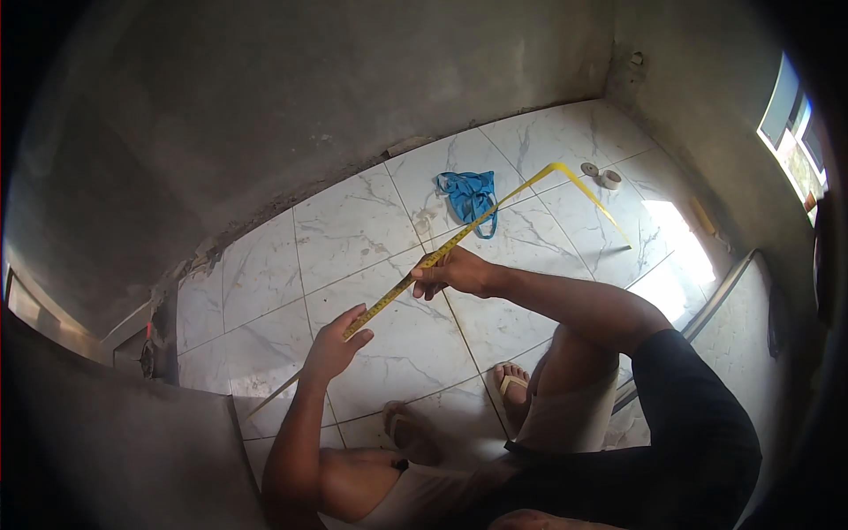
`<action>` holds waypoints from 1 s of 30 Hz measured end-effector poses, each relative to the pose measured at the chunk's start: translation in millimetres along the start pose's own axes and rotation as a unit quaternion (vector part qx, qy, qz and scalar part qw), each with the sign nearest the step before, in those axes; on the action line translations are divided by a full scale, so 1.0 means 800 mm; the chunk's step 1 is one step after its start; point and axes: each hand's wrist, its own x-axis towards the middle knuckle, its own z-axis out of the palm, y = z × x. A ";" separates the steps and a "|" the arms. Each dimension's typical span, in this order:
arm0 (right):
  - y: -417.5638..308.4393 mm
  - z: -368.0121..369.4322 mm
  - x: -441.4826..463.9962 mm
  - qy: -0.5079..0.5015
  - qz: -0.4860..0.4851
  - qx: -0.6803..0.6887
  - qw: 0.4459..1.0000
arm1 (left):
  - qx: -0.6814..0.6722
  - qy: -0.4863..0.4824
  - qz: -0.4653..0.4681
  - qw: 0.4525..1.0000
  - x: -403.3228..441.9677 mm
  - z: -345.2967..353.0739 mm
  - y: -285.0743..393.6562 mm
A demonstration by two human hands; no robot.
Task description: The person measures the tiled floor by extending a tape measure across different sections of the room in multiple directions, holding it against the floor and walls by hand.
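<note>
A yellow measuring tape (pixel 459 236) runs slantwise between my hands, above the marbled tile floor. My left hand (pixel 334 346) is at its lower left part, with the blade between thumb and fingers. My right hand (pixel 450 272) pinches the blade farther up. Beyond my right hand the tape rises, bends sharply and slopes down to the right to its free end. A thin strip continues past my left hand toward the lower left. Behind the blade a crumpled blue cloth (pixel 470 196) lies on the tiles.
A round disc (pixel 589 169) and a pale roll (pixel 610 179) lie on the tiled floor (pixel 256 309) near the tape's bend. Bare grey walls (pixel 265 115) stand behind and at the right. My sandalled feet are below my hands. A long frame edge (pixel 726 284) slants at the right.
</note>
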 end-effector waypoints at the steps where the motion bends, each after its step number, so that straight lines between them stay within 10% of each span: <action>1: -0.002 -0.001 0.000 -0.004 0.008 -0.011 1.000 | 0.025 -0.020 -0.024 0.999 -0.001 0.002 0.009; 11: 0.018 -0.074 0.010 0.070 0.051 0.128 0.988 | -0.031 -0.005 -0.109 0.994 -0.003 -0.003 -0.006; 18: 0.024 -0.149 0.007 0.320 -0.029 0.440 0.839 | -0.034 0.024 -0.126 0.991 -0.010 -0.009 -0.024; 30: 0.052 -0.205 0.001 0.607 -0.038 0.057 0.791 | 0.055 -0.139 -0.186 0.971 -0.017 -0.011 -0.046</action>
